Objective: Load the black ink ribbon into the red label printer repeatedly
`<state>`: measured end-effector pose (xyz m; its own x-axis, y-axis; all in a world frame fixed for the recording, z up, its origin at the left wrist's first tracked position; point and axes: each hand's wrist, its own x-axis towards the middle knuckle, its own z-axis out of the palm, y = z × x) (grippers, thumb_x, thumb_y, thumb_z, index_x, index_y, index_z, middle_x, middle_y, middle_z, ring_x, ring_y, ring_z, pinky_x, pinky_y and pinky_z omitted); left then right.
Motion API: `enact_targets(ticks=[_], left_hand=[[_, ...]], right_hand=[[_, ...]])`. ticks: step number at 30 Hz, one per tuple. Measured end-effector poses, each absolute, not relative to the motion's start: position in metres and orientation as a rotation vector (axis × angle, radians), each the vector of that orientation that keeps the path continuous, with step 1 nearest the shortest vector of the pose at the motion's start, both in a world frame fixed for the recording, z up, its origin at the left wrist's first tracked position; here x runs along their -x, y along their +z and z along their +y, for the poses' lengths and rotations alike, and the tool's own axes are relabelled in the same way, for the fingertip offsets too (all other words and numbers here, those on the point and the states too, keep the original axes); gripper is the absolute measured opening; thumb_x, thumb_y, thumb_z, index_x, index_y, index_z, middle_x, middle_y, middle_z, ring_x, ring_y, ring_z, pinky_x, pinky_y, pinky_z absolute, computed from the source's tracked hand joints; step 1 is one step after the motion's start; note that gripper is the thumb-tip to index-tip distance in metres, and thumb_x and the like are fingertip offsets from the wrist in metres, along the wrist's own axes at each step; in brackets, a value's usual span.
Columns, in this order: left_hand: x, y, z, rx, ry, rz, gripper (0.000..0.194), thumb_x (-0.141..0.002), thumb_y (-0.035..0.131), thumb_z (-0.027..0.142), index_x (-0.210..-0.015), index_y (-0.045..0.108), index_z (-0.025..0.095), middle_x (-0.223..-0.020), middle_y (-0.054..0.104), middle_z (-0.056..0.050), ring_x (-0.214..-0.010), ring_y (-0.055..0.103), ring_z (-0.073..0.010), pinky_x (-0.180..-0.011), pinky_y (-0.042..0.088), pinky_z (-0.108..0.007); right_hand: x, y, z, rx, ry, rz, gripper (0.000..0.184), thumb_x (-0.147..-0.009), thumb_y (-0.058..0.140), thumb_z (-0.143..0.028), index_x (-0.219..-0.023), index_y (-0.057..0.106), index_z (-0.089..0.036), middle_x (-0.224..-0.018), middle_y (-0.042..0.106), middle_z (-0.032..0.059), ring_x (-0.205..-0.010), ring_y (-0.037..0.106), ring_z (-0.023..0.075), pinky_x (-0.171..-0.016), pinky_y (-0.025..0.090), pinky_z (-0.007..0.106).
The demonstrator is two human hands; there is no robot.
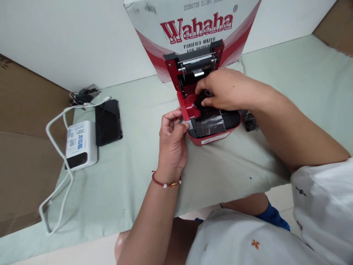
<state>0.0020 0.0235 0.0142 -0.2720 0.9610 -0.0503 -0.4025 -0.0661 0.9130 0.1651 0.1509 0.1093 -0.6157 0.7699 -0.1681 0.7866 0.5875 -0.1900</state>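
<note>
A small red and black machine, which looks like a label printer (190, 99), stands on the cloth with its lid raised, showing a metal bar and a dark roller (197, 64). My left hand (175, 134) grips its near left side, the thumb pressed on a grey tab. My right hand (228, 88) reaches in from the right, thumb and fingers closed around a black ribbon roll (209, 93); the hand hides part of it. From there, a shiny black strip of film (211, 123) lies over the printer's front edge.
A Wahaha water carton (198, 22) stands behind the printer against the wall. To the left lie a black phone (108, 123), a white power bank (82, 143) and a looped white cable (53, 147). Some dark crumpled thing (249, 120) lies right of the printer, under my forearm.
</note>
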Motion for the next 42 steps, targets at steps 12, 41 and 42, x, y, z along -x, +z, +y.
enact_targets(ticks=[12, 41, 42], left_hand=[[-0.001, 0.013, 0.024, -0.747, 1.584, 1.065, 0.036, -0.076, 0.084, 0.021, -0.107, 0.067, 0.027, -0.115, 0.071, -0.001, -0.1, 0.067, -0.0154, -0.086, 0.058, -0.027], [-0.027, 0.009, -0.006, -2.252, 1.639, 1.383, 0.021, -0.1, 0.074, 0.02, -0.116, 0.077, 0.033, -0.124, 0.079, -0.004, -0.146, 0.064, -0.0308, -0.135, 0.034, -0.062], [-0.027, 0.009, -0.007, -2.34, 1.657, 1.417, 0.022, -0.102, 0.07, 0.017, -0.118, 0.076, 0.031, -0.121, 0.08, -0.004, -0.143, 0.066, -0.0282, -0.133, 0.038, -0.058]], right_hand=[[-0.173, 0.121, 0.148, -1.319, -0.456, 2.753, 0.049, -0.099, 0.059, -0.04, -0.145, 0.072, -0.031, -0.131, 0.079, 0.0097, -0.117, 0.072, 0.0334, -0.095, 0.052, 0.041], [-0.194, 0.143, 0.14, -1.592, -0.645, 3.548, 0.038, -0.106, 0.041, -0.014, -0.114, 0.079, -0.017, -0.141, 0.074, 0.0036, -0.105, 0.078, 0.0147, -0.088, 0.063, 0.027], [-0.193, 0.139, 0.145, -1.649, -0.753, 3.556, 0.04, -0.103, 0.04, -0.009, -0.111, 0.078, -0.017, -0.139, 0.073, 0.0015, -0.104, 0.078, 0.0136, -0.087, 0.063, 0.027]])
